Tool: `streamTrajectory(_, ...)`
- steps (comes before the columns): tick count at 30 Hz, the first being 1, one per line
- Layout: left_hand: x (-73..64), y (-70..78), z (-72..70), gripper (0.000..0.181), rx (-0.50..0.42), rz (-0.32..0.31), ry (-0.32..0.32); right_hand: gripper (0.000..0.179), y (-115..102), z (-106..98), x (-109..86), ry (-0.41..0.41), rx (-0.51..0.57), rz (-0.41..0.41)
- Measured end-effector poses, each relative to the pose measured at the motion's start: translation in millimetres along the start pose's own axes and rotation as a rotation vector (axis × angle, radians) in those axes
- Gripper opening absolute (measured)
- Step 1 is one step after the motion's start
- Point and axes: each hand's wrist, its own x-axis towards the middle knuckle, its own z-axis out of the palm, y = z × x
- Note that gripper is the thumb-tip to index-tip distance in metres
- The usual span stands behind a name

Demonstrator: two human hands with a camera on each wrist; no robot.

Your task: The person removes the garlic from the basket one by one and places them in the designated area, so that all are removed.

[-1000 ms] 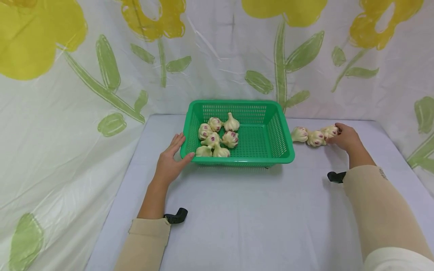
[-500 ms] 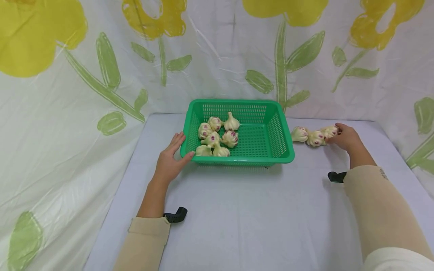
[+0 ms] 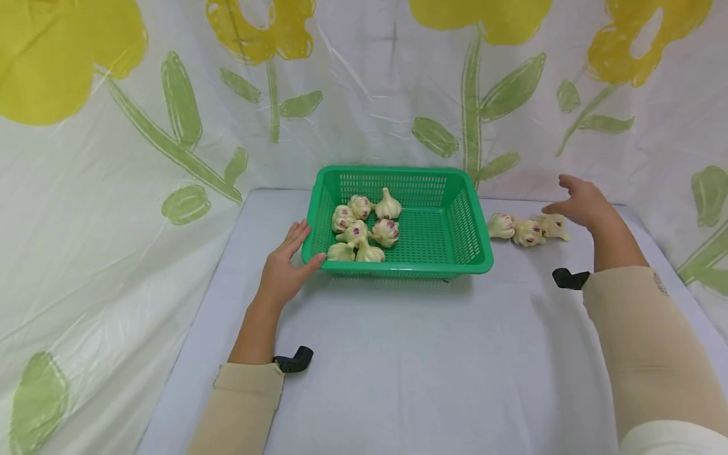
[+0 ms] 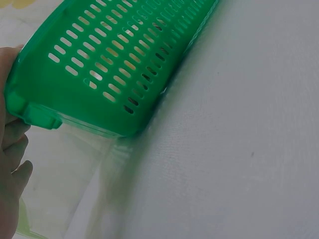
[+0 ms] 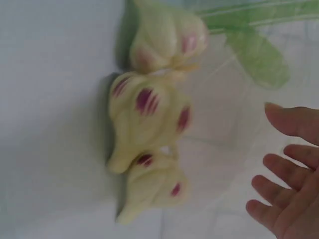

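Observation:
A green plastic basket holds several garlic bulbs toward its left side. My left hand rests on the basket's left end, its fingers straight along the side and the thumb on the front corner; in the left wrist view, that hand touches the rim at the edge of the frame. Right of the basket, three garlic bulbs lie in a row: a left one, a middle one and a right one. Just above the right bulb, my right hand hovers with fingers spread, holding nothing.
A white-covered table stretches in front of the basket. Behind and beside it hangs a sheet printed with yellow flowers and green leaves. Black wrist cameras sit on both wrists, the left one near the tabletop.
My right hand has let go of the right garlic bulb and lifted up from it. That bulb now lies with its stem pointing right. My left hand and the basket have stayed put.

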Motion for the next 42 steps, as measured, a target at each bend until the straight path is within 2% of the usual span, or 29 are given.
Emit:
streamTrajectory(3,-0.3,-1.4,-0.6,0.072,0.001,-0.011,-0.001,0.091,-31,-4,1.0,0.058,0.034,-0.08)
streamTrajectory(8,-1.0,-2.4,-1.8,0.073,0.001,-0.019,-0.001,0.086,-79,-2,2.6,0.107,0.13,-0.213)
streamTrajectory(13,-1.7,-1.2,-3.3,0.073,-0.007,-0.026,-0.01,0.079,-117,9,6.2,0.116,0.233,-0.332)
streamTrajectory(19,-2.7,-2.6,-4.1,0.073,-0.006,-0.043,-0.016,0.067,-152,27,13.1,0.093,0.24,-0.45)
streamTrajectory(24,-3.3,-4.2,-4.0,0.073,-0.008,-0.05,-0.019,0.056,-179,45,22.5,-0.011,0.224,-0.515)
streamTrajectory(32,-3.8,-3.6,-3.2,0.073,-0.014,-0.046,-0.017,0.049,-217,81,39.4,-0.266,0.186,-0.613)
streamTrajectory(42,-1.0,-0.3,-2.5,0.073,-0.025,-0.028,-0.019,0.049,-240,107,49.8,-0.529,0.125,-0.573)
